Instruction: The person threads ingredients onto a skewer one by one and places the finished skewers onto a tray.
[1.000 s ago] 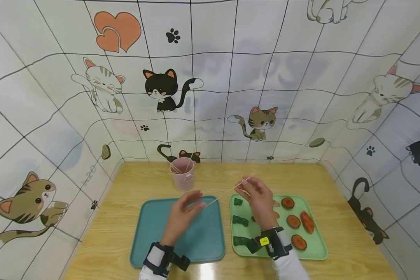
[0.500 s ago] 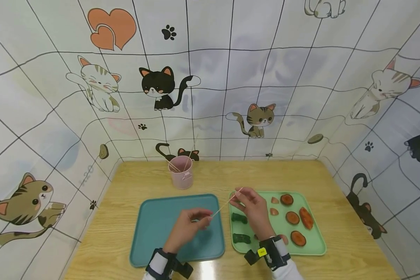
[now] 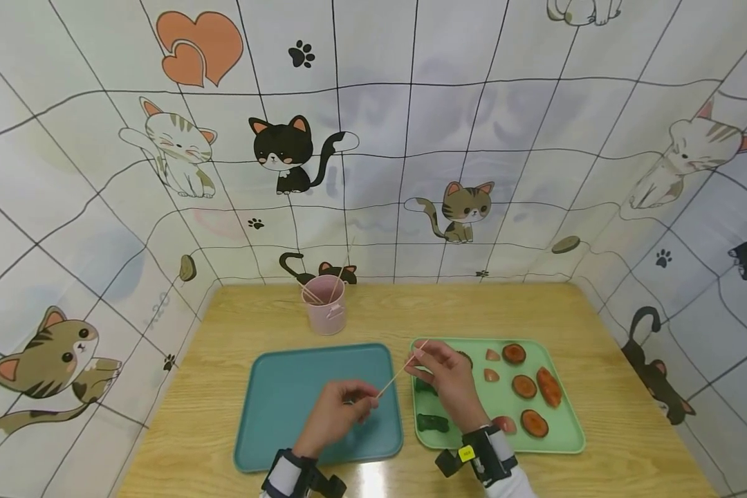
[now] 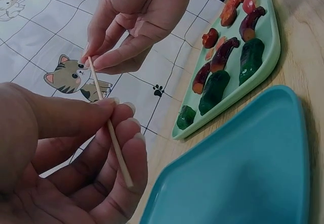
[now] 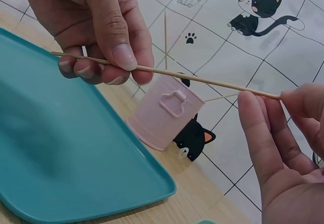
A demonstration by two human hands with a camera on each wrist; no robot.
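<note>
A thin wooden skewer [image 3: 400, 373] runs slantwise between my two hands, its far end toward the right. My left hand [image 3: 339, 411] pinches it between thumb and fingers, with the near end crossing the fingers in the left wrist view. Thumb and fingertips of my right hand [image 3: 451, 384] pinch the other end, seen close up in the right wrist view. Beneath the left hand lies a blue tray [image 3: 286, 387]. Under the right hand is a light green tray [image 3: 569, 436] holding play-food-like pieces, among them dark green chunks [image 4: 215, 92] and brown-rimmed round slices [image 3: 534, 423].
A pink bucket [image 3: 326, 319] with several skewers standing in it is behind the blue tray. Both trays rest side by side on a wooden table [image 3: 498, 311]. A cat-patterned wall covering [image 3: 373, 138] encloses the back and sides.
My left hand, its fingers spread by the skewer's end a second ago, now pinches it farther along. My right hand has come slightly left and nearer, tilting the skewer more steeply.
</note>
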